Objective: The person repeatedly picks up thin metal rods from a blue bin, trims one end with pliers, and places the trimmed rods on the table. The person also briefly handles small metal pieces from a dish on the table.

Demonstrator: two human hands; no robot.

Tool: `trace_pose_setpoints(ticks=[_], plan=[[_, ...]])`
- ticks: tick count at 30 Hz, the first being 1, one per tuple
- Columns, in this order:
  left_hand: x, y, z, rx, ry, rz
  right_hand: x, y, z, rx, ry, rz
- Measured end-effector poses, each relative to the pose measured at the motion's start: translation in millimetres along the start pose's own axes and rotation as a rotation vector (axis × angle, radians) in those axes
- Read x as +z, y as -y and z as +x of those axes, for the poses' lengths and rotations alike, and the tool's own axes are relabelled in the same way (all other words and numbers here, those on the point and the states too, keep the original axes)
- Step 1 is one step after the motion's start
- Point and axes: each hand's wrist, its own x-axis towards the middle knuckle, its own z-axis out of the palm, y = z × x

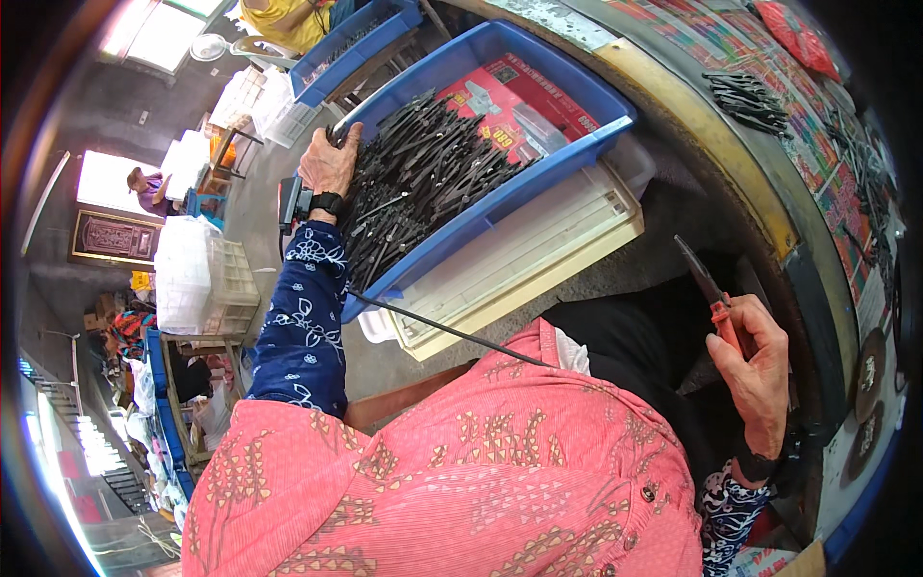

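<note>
A blue plastic bin [615, 125] sits ahead of me, heaped with thin black metal-looking pieces [423, 178]. My left hand [330, 162] is at the bin's left side, its fingers curled over the edge of the heap. Something dark shows between thumb and fingers, too small to name. On the right, away from the bin, my right hand [755, 361] grips a pair of red-handled pliers [723, 322]. Their long pointed jaws are directed up and to the left. A red printed box or sheet [519, 91] lies in the bin's far end, with a clear plastic piece on it.
Below the bin is a cream plastic crate [519, 264]. A workbench with a yellowish edge [692, 125] curves along my right, holding a bundle of black pieces [748, 101] and a red bag [796, 38]. Another blue bin [356, 48] stands farther off, near a person in yellow [288, 21].
</note>
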Motion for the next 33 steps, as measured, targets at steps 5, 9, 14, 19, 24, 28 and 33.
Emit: trace_pose_setpoints(ticks=[5, 9, 14, 19, 24, 28, 33], plan=[[6.6, 8.6, 5.0, -0.002, -0.029, 0.03, -6.0, -3.8, -1.4, 0.01, 0.003, -0.011], [10.0, 10.1, -0.7, 0.068, -0.03, 0.052, -7.1, -9.2, 0.0, -0.05, -0.01, -0.006], [13.8, 7.7, -3.3, 0.05, -0.037, -0.051, -6.7, -10.5, -3.4, -0.034, -0.033, 0.019], [27.4, 7.7, -2.2, 0.044, -0.036, -0.016, -12.3, -8.7, -7.3, -0.007, -0.098, 0.033], [43.6, 11.2, -2.5, 0.154, -0.024, 0.068, -15.7, -18.5, -5.1, -0.088, -0.147, 0.054], [37.8, -2.0, -3.5, 0.13, 0.12, 0.116, -16.2, -26.0, -6.9, -0.116, -0.182, 0.016], [-2.0, -68.5, -6.3, 0.323, -0.012, 0.114, -22.5, -25.8, -12.6, -0.137, -0.229, -0.026]])
